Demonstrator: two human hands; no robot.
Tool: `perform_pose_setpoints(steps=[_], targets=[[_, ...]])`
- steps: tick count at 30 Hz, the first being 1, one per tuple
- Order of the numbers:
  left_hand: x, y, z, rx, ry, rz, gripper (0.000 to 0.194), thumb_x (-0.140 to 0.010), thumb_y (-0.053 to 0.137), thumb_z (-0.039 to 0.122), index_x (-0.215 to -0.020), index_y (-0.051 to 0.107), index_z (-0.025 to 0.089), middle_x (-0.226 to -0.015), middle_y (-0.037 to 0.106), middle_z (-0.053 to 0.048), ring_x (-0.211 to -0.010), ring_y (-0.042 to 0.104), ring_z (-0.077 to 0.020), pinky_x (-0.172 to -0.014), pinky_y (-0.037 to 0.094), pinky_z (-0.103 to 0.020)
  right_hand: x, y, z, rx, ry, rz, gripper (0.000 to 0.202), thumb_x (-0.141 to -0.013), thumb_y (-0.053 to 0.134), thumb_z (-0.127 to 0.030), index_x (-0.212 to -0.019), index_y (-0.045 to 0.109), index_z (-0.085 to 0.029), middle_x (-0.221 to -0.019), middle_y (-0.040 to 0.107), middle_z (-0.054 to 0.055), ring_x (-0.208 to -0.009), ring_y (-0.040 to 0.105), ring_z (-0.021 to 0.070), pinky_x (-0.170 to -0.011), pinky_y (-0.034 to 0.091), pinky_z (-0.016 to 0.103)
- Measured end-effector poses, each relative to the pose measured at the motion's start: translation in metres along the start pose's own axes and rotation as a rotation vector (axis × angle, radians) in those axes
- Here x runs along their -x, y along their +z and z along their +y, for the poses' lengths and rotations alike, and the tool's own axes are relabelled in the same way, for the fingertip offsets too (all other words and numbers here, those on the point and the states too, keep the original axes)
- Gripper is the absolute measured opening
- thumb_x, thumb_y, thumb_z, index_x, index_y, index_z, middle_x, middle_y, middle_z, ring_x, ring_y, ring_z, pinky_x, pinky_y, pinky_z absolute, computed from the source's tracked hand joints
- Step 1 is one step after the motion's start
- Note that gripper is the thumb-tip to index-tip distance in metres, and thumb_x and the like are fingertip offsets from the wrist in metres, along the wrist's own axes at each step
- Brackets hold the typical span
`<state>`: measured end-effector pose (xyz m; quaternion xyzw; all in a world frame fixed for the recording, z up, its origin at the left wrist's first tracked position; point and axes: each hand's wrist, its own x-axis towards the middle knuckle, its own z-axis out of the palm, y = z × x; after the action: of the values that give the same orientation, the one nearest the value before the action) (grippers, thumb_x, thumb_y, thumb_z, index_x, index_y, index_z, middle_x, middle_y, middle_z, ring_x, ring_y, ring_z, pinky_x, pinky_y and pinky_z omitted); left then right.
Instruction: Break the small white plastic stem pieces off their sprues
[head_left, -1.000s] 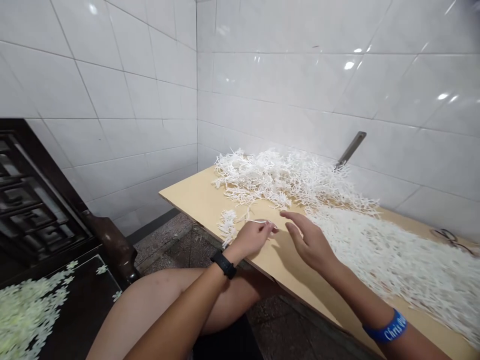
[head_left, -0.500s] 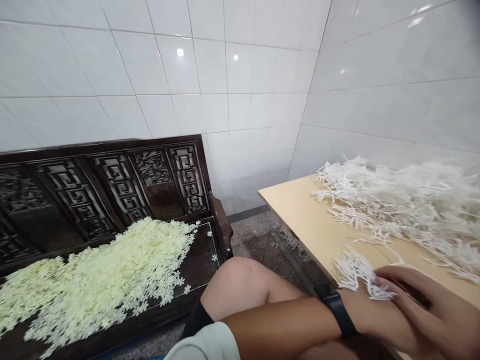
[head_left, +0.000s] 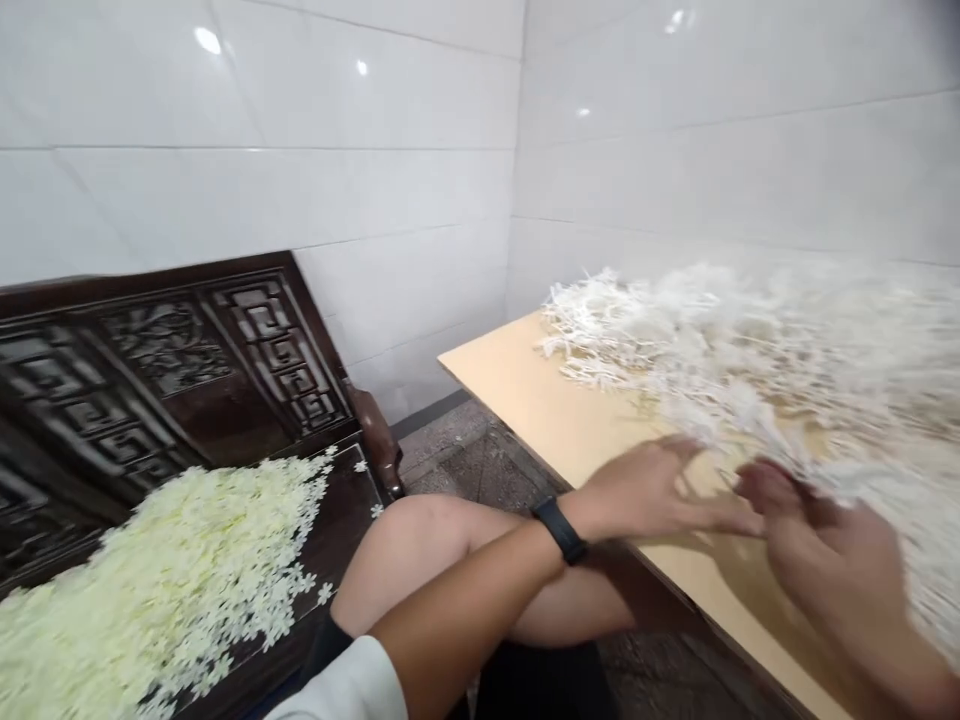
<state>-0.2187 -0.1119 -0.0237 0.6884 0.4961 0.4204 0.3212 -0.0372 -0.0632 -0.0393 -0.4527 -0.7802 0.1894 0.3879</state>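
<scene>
The corner of the room is formed by white tiled walls (head_left: 420, 190), below which a dark carved wooden bench (head_left: 232, 415) is seen on the left and a pale yellow tabletop (head_left: 517, 375) on the right. Much of the tabletop is covered by white branching stems (head_left: 630, 330), thin and tangled, heaped loosely toward the wall and blurred at the right. On the bench seat, pale yellow-green flower pieces (head_left: 187, 560) are piled, with a few star-shaped ones scattered near the armrest (head_left: 377, 440).

Over the near part of the tabletop, the left hand (head_left: 645, 490) is held with its fingers parted, a clear gap being left between the thumb and the forefinger; nothing is seen gripped in it. The right hand (head_left: 832, 560) is held close beside it, its fingers curled inward. White stems are seen just beyond those fingers, but whether any are pinched cannot be told through the blur. A black watch (head_left: 559, 530) is worn on the left wrist.
</scene>
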Motion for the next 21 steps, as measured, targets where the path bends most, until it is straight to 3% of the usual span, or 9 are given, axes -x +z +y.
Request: perform_pose_setpoints(steps=[2, 4, 9, 13, 17, 21], targets=[[0.002, -0.001, 0.001, 0.163, -0.040, 0.093, 0.066, -0.072, 0.069, 0.056, -0.123, 0.056, 0.016, -0.125, 0.058, -0.017, -0.110, 0.057, -0.0312, -0.090, 0.048, -0.043, -0.002, 0.002, -0.024, -0.122, 0.092, 0.048, 0.027, -0.084, 0.050, -0.047, -0.080, 0.063, -0.023, -0.071, 0.067, 0.014, -0.067, 0.065, 0.0280, -0.060, 0.046, 0.041], [0.002, -0.002, -0.001, 0.318, -0.080, 0.198, 0.058, -0.076, 0.068, 0.052, -0.119, 0.055, 0.014, -0.121, 0.059, -0.017, -0.107, 0.058, -0.0267, -0.090, 0.048, -0.041, -0.006, 0.005, -0.034, -0.262, 0.096, -0.007, 0.026, -0.082, 0.054, -0.045, -0.084, 0.061, -0.021, -0.072, 0.066, 0.008, -0.069, 0.063, 0.0251, -0.061, 0.046, 0.036], [-0.004, -0.005, -0.009, 0.478, -0.075, 0.168, 0.051, -0.074, 0.074, 0.040, -0.114, 0.060, 0.013, -0.112, 0.062, -0.013, -0.102, 0.058, -0.0229, -0.089, 0.046, -0.035, -0.008, 0.007, -0.028, -0.371, 0.083, -0.177, 0.021, -0.085, 0.052, -0.038, -0.086, 0.063, -0.019, -0.079, 0.066, 0.003, -0.073, 0.060, 0.0200, -0.065, 0.044, 0.028], [-0.004, -0.009, -0.014, 0.636, -0.103, 0.180, 0.059, -0.073, 0.074, 0.044, -0.121, 0.060, 0.013, -0.112, 0.063, -0.012, -0.101, 0.058, -0.0222, -0.087, 0.045, -0.032, -0.006, 0.009, -0.031, -0.367, 0.019, -0.228, 0.024, -0.087, 0.050, -0.037, -0.090, 0.064, -0.018, -0.080, 0.068, 0.003, -0.074, 0.060, 0.0193, -0.067, 0.043, 0.028], [-0.004, -0.009, -0.018, 0.690, -0.109, 0.209, 0.055, -0.081, 0.065, 0.048, -0.126, 0.060, 0.017, -0.101, 0.066, -0.010, -0.094, 0.060, -0.0193, -0.079, 0.046, -0.028, -0.006, 0.010, -0.034, -0.300, 0.005, -0.186, 0.028, -0.088, 0.050, -0.040, -0.087, 0.067, -0.017, -0.078, 0.069, 0.004, -0.071, 0.059, 0.0195, -0.066, 0.043, 0.029], [-0.005, -0.005, -0.021, 0.763, -0.153, 0.341, 0.041, -0.081, 0.064, 0.046, -0.107, 0.070, 0.015, -0.093, 0.068, -0.008, -0.085, 0.062, -0.0166, -0.074, 0.048, -0.026, -0.008, 0.010, -0.031, -0.266, 0.085, -0.069, 0.027, -0.085, 0.055, -0.039, -0.090, 0.070, -0.017, -0.091, 0.073, 0.007, -0.083, 0.063, 0.0236, -0.073, 0.045, 0.032]])
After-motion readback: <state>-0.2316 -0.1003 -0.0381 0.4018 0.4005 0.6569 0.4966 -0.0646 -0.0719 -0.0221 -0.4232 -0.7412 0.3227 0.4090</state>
